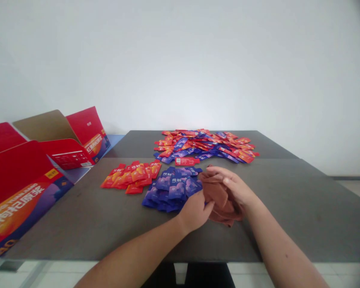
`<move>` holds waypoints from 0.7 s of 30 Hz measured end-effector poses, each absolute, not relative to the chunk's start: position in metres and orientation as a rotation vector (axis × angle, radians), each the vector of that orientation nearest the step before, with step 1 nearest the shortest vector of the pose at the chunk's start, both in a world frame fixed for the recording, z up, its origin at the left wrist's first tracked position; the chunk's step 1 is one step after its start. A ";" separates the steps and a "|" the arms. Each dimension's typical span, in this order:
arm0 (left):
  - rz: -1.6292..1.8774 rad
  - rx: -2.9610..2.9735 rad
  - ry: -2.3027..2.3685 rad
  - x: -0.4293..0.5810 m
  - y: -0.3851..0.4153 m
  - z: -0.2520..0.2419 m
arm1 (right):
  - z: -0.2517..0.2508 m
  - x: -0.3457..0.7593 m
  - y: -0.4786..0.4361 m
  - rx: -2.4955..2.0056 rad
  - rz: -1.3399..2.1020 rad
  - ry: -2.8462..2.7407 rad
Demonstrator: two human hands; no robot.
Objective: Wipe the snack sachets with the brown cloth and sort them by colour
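Observation:
A crumpled brown cloth (217, 196) is bunched between my two hands over the table. My left hand (194, 211) grips its lower left side, thumb on top and the other fingers partly hidden. From the right, my right hand (235, 186) curls its fingers round the upper part of the cloth. Just left of the cloth lies a heap of blue-purple sachets (171, 190), close beside my left hand. Farther left is a smaller group of red-orange sachets (132, 176).
A large mixed pile of red and blue sachets (204, 146) covers the far middle of the grey table (288, 208). One red sachet (186, 161) lies in front of it, back side up. Open red cardboard boxes (21, 192) stand at the left, by the table's edge.

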State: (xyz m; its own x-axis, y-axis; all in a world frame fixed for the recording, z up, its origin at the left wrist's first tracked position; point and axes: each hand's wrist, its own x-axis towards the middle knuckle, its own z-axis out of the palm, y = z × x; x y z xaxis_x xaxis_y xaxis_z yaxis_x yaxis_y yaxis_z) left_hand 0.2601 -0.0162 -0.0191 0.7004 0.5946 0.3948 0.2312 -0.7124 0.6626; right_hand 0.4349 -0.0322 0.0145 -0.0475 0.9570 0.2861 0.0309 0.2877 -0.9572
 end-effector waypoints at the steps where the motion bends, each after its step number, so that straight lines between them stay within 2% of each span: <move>1: 0.772 2.380 0.655 0.260 -0.017 -0.023 | 0.012 0.438 -0.029 -1.035 0.933 -1.334; 5: 0.543 2.721 0.488 0.258 -0.021 -0.033 | -0.001 0.455 -0.006 -1.267 0.628 -1.160; 9: 0.449 2.831 0.355 0.259 -0.021 -0.033 | -0.004 0.465 0.027 -1.547 0.427 -1.513; 16: 0.459 2.848 0.316 0.258 -0.017 -0.033 | 0.013 0.439 0.109 -1.678 0.325 -2.024; 21: 0.459 2.848 0.301 0.256 -0.015 -0.034 | 0.005 0.413 0.138 -1.800 0.265 -2.268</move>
